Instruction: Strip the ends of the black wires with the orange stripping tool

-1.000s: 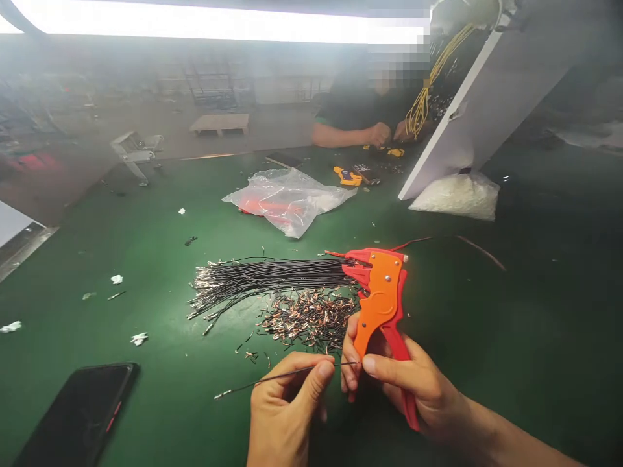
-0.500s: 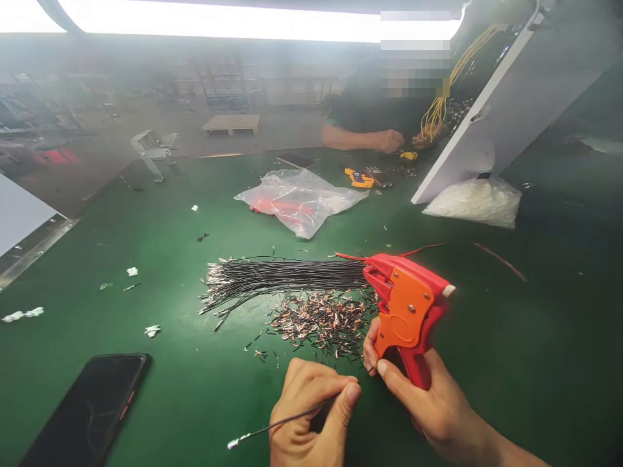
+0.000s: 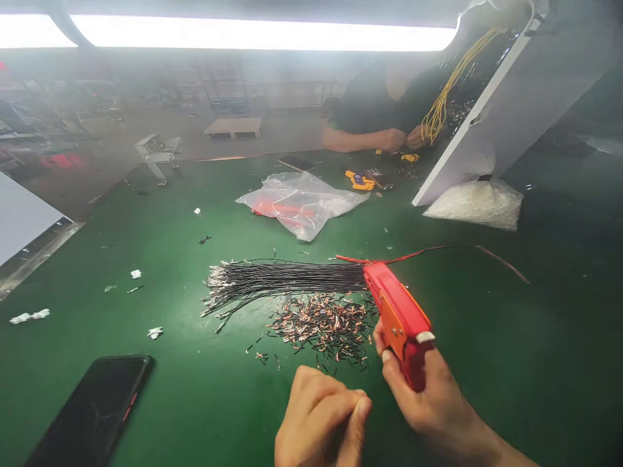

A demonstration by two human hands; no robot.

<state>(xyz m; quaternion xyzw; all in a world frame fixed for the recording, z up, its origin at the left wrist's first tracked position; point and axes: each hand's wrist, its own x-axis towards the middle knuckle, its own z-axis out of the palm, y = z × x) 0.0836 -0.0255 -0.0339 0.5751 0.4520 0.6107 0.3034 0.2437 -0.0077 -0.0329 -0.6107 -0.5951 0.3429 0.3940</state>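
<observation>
My right hand (image 3: pixel 433 402) is closed round the handles of a red and orange wire stripper (image 3: pixel 399 318), whose head is tipped forward over the green table (image 3: pixel 487 337). My left hand (image 3: pixel 321 421) is pinched shut just left of it; the thin black wire it held earlier does not show now. Beyond the hands lies a bundle of black wires (image 3: pixel 282 279) with metal ends pointing left. A heap of cut copper and black bits (image 3: pixel 321 321) sits in front of the bundle, right beside the stripper's head.
A black phone (image 3: pixel 92 415) lies at the near left. A clear plastic bag (image 3: pixel 299 201) and a white bag (image 3: pixel 474 202) lie farther back. A slanted white panel (image 3: pixel 506 97) stands at the right, where another person's hands (image 3: pixel 403 138) handle yellow wires. A red wire (image 3: pixel 438 250) trails right.
The stripper has tipped forward and down, its orange side turning away. My left hand drew back toward me, and the black wire in it has gone out of sight.
</observation>
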